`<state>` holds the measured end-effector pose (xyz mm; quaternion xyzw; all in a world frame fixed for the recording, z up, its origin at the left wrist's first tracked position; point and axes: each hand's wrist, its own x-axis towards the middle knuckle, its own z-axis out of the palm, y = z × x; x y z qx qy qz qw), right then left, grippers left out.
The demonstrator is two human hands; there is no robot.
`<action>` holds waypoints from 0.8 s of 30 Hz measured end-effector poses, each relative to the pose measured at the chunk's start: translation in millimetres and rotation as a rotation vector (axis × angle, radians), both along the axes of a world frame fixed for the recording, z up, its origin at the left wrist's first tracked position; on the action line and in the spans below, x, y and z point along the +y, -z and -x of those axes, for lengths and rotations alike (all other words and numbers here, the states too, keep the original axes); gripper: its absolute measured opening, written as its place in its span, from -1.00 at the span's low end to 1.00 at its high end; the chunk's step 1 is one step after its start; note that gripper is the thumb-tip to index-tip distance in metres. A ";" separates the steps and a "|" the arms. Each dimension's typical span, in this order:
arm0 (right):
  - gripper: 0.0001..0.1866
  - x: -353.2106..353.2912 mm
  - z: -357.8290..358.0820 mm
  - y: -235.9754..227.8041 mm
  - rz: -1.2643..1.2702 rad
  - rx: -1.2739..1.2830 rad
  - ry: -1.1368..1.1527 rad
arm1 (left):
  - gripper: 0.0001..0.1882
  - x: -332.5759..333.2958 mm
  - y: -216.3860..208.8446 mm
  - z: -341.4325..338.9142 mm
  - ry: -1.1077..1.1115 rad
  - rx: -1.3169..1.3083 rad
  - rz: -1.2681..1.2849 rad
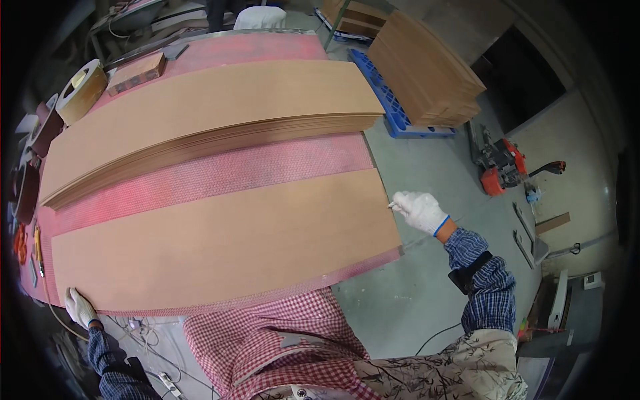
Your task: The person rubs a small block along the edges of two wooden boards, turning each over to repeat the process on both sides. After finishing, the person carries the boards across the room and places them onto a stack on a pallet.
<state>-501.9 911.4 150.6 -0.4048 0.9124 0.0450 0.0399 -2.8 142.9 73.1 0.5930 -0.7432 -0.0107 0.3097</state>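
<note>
A long tan board lies flat along the near side of a table covered with a pink bubble-textured sheet. My left hand, in a white glove, rests at the board's near left corner with its fingers stretched out. At the board's right end is my right hand, also gloved in white. Its fingers are closed round a small thing with a metal tip, pointing toward the board's edge. The glove hides most of that thing. Beyond the board lies a stack of similar long boards.
Tape rolls and a brick-shaped block sit at the far left. An orange-handled tool lies by the left edge. On the floor at right are a blue pallet with stacked brown sheets and a red-and-black machine.
</note>
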 end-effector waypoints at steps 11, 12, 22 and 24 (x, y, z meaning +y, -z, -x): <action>-0.90 0.2 13.2 3.2 -0.039 -0.006 -0.074 | -0.50 15.1 -8.3 8.7 -0.064 -0.009 0.009; -0.90 1.1 14.6 6.1 -0.054 0.015 -0.100 | -0.50 14.4 -7.3 7.0 -0.065 -0.019 0.029; -0.89 -61.3 -8.5 -8.5 -0.080 -0.053 -0.205 | -0.51 19.9 -9.0 12.0 -0.066 -0.003 0.048; -0.87 -88.6 -21.6 -11.3 -0.080 -0.087 -0.230 | -0.52 20.7 -6.9 17.8 -0.047 0.056 0.090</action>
